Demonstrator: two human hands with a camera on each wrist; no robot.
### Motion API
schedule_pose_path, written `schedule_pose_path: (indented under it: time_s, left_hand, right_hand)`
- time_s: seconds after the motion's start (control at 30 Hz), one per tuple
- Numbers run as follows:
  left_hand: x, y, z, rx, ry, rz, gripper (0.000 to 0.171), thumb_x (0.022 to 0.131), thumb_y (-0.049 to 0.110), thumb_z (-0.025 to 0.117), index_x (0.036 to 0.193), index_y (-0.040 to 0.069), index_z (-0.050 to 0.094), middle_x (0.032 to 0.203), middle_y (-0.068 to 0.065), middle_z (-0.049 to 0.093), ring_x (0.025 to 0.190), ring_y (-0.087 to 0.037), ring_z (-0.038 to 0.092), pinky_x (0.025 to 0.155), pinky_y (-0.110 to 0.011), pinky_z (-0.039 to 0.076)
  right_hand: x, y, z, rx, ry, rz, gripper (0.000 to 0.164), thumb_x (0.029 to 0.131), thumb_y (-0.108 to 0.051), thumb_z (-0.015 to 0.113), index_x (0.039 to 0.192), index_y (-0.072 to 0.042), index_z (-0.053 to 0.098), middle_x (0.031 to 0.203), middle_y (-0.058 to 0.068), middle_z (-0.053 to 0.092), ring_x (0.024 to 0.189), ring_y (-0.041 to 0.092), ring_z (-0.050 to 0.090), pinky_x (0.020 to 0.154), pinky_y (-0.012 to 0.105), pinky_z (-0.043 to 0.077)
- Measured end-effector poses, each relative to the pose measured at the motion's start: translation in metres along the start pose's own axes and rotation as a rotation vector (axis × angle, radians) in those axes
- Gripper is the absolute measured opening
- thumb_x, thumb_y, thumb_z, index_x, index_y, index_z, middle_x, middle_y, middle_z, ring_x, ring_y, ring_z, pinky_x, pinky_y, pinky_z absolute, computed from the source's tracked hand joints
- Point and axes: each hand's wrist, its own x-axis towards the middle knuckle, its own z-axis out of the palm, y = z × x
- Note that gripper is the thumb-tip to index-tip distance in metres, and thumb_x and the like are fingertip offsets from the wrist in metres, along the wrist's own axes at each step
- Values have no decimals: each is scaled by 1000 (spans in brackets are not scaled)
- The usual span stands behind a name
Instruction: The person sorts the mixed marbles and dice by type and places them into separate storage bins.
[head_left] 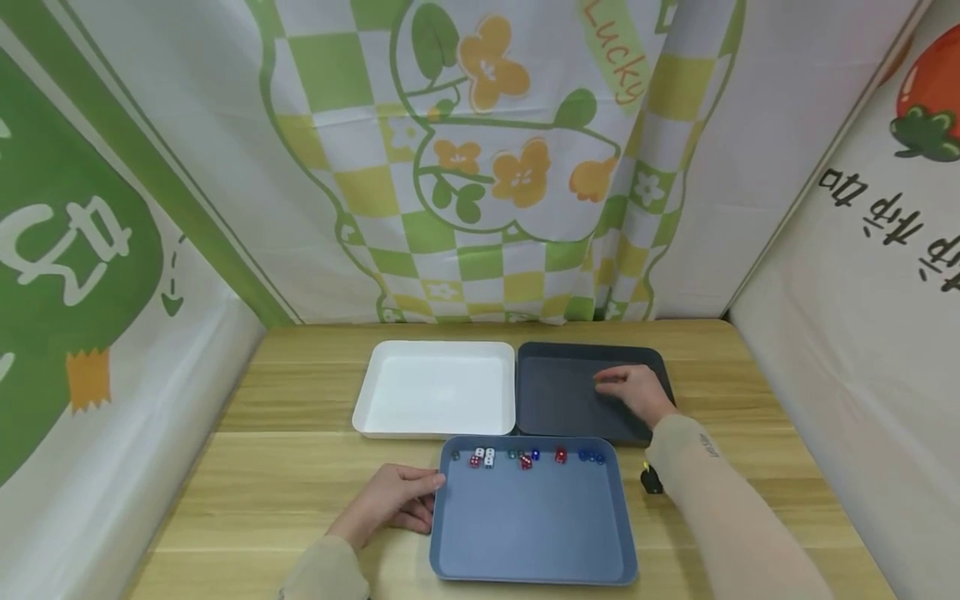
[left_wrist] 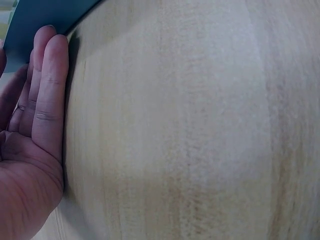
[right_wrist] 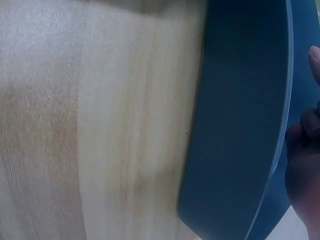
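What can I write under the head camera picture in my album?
Left hand touching a blue tray with little dice, right hand over the dark tray.

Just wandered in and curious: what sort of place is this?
Probably a small screened-off work booth: a patterned curtain hangs behind a wood-grain table, where a blue tray holds dice.

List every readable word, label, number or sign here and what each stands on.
"Lucky": patterned curtain.
"柿", probably: right wall cloth; the characters beside it are uncertain.
Dashed arrow sign: left wall cloth.
White characters, same cloth: can't be read with certainty.
Lettering on right sleeve: too small to read.
Pips on the dice: too small to count reliably.
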Motion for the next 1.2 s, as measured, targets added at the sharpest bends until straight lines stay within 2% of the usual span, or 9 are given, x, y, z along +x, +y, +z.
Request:
schedule_pose_path:
  time_s: [0.33,0.63,0.9,1.2]
  left_hand:
    - [-1,1,1,7,7,-10,54,95,36,74,131,-3,66,78,-11,71,62,-18,71,66,-40,64]
    - [-1,0,0,5,-4,-7,53,95,36,73,130,-3,66,77,-10,72,62,-17,71,66,-40,64]
    - [-1,1,1,-2,-8,-10,53,96,36,72,131,-3,66,78,-10,72,63,-18,71,67,-40,64]
    - [-3,3,1,5,-9,-5,52,97,36,72,129,-4,67,76,-9,71,61,-16,70,66,-39,64]
  right_hand:
    - [-2,2,7,-55,32,-28,33,97,-22,72,127,-7,72,136,19,64,125,40,59,101,55,51]
    - [1,3,14,-96,21,-11,31,98,-22,70,126,-9,73,138,19,63,126,39,59,102,54,51]
    - [1,6,18,-141,30,-47,27,97,-19,71,122,-8,75,134,19,66,123,39,61,99,54,53]
    - [4,8,21,-165,23,-49,26,96,-17,72,120,-8,76,132,20,66,124,39,61,99,53,53]
